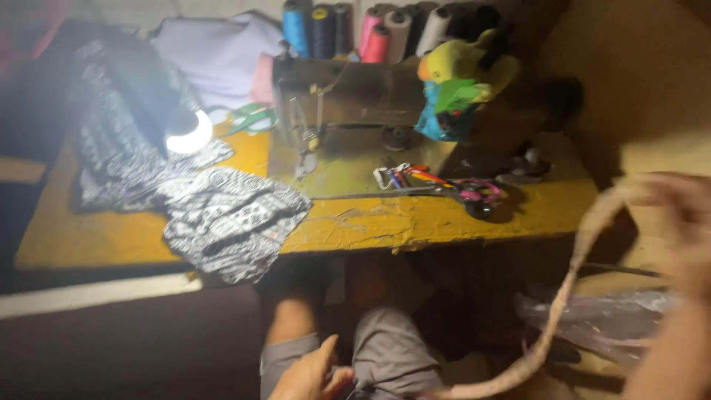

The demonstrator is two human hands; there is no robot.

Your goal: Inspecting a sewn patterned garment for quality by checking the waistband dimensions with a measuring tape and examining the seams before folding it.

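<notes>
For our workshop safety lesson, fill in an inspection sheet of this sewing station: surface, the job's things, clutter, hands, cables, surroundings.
Surface: yellow table, paint worn and chipped along the front edge.
Job's things: long tan fabric strip running from the raised right hand down to the lap.
Clutter: patterned grey cloth hanging over the table edge; scissors; thread cones behind the sewing machine; colourful scraps on it.
Hands: left hand open by the knee; right hand blurred, holding the strip.
Cables: nothing seen.
Surroundings: bright round lamp; clear plastic sheet on the floor; dim room.
</notes>
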